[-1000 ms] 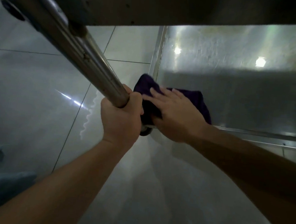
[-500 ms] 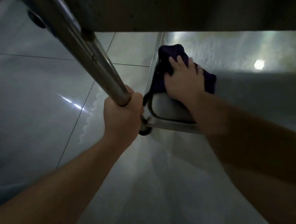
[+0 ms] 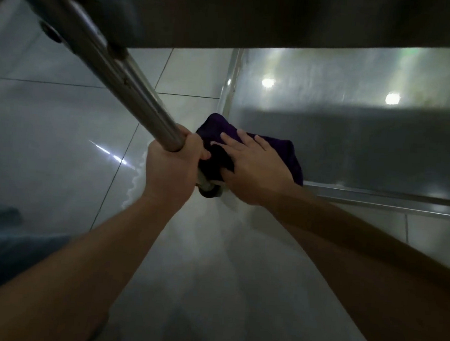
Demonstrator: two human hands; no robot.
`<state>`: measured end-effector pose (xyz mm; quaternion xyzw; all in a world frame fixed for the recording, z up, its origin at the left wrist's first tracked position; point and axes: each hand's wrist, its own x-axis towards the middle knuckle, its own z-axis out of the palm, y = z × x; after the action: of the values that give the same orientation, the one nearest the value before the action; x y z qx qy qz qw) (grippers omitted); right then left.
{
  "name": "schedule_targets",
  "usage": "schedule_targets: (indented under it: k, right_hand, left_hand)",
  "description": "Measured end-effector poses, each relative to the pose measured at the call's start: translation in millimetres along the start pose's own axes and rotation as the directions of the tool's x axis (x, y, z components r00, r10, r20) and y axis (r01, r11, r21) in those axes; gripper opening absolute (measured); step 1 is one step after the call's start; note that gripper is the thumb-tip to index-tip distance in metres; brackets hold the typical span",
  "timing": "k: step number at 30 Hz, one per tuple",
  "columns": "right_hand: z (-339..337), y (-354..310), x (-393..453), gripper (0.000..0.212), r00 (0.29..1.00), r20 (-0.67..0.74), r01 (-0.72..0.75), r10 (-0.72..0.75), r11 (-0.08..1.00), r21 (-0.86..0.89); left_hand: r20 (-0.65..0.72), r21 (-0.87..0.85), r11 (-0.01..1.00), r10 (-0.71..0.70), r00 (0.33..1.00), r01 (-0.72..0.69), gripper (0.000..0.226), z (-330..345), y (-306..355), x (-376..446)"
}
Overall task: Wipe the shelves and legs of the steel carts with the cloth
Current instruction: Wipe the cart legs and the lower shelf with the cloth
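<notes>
Steel cart leg [image 3: 133, 96] is gripped by left hand [image 3: 170, 171], fingers wrapped fully round it. Purple cloth [image 3: 285, 153] is pressed flat under right hand [image 3: 255, 169], fingers straight and spread, at near-left corner of lower shelf [image 3: 365, 142]. Caster [image 3: 208, 190] sits just below, on tiled floor [image 3: 49, 133].

Glossy floor under you

You see pale floor tiles [image 3: 49, 138] with thin grout lines [image 3: 112, 179], and bright light glare [image 3: 109, 154] streaking one tile.
</notes>
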<state>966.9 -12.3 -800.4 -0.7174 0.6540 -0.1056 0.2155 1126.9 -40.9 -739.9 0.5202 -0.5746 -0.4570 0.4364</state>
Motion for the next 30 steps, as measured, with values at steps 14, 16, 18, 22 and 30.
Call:
schedule_targets:
  k: [14, 16, 18, 22, 30]
  right_hand:
    - [-58.3, 152.9, -140.1, 0.061, 0.975, -0.061, -0.215, 0.212, 0.975, -0.056]
    - [-66.7, 176.8, -161.1, 0.061, 0.97, -0.06, -0.24, 0.236, 0.968, -0.069]
    - [-75.2, 198.5, -182.6, 0.061, 0.961, -0.065, -0.272, 0.268, 0.959, -0.084]
    - [-91.3, 230.8, -221.2, 0.061, 0.932, -0.095, -0.359, 0.351, 0.929, -0.09]
    - [-78.3, 187.2, -194.0, 0.063, 0.897, -0.109, -0.433, 0.427, 0.901, -0.033]
  left_hand:
    - [0.042, 0.879, 0.317, -0.796, 0.604, 0.356, 0.021, -11.6, -23.2, -42.2]
    - [0.175, 0.914, 0.326, -0.854, 0.489, 0.242, 0.018, 8.8, -12.8, -55.1]
    - [0.333, 0.888, 0.44, -0.814, 0.476, 0.131, 0.016, 40.4, 3.5, -63.1]
    - [0.585, 0.768, 0.616, -0.561, 0.585, -0.177, 0.009, 108.7, 41.7, -64.3]
    - [0.589, 0.707, 0.564, -0.136, 0.797, -0.427, 0.034, 197.1, 51.8, -52.7]
